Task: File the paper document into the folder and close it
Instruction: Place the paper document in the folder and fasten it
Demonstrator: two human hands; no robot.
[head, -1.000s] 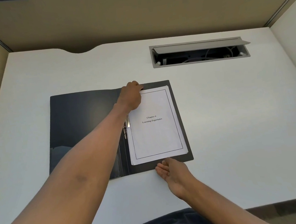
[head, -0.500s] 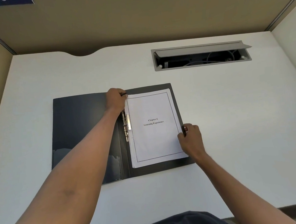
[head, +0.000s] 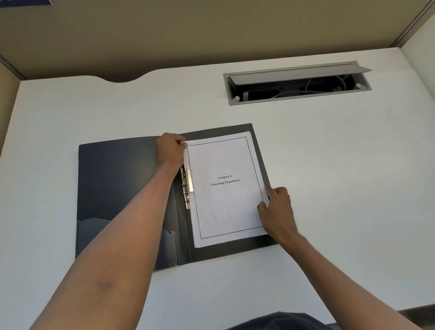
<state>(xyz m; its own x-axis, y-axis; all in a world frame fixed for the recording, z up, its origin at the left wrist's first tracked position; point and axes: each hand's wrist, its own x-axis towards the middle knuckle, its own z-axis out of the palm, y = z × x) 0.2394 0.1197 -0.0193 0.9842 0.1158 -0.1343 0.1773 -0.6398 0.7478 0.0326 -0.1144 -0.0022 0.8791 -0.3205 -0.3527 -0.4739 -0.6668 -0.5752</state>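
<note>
A dark folder (head: 122,191) lies open flat on the white desk. A white paper document (head: 227,206), titled "Chapter 6 Learning Experience", rests on the folder's right half beside the metal clip (head: 187,186) at the spine. My left hand (head: 169,149) is at the document's top left corner, fingers curled on the paper's edge. My right hand (head: 276,209) pinches the document's right edge near its lower part. The clip's bar lies over the paper's left margin.
A grey cable tray (head: 297,82) with its lid raised is set into the desk at the back right. Beige partition walls (head: 195,19) enclose the desk on three sides. A curved notch (head: 124,78) cuts the desk's far edge.
My right hand moved from the folder's bottom edge up to the document's right edge. My left hand shifted left from the top of the page to its top left corner.
</note>
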